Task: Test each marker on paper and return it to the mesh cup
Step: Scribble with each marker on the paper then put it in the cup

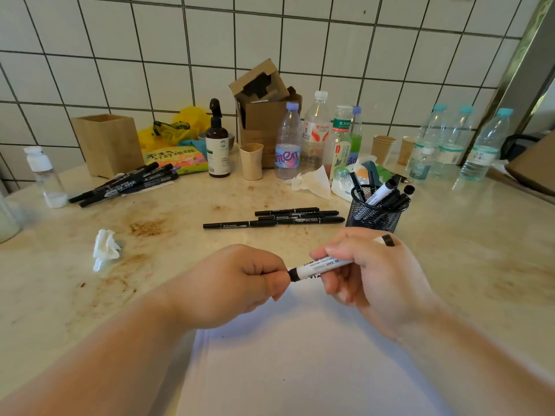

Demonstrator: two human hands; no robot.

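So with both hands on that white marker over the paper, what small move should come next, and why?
Probably pull the cap off. The left hand pinches the black cap end while the right hand holds the marker barrel, and the paper lies just below, ready for a test stroke.

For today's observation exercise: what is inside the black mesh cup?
The mesh cup holds several markers standing tilted, mostly black, one white-bodied. Their lower ends are hidden, so the exact count is unclear.
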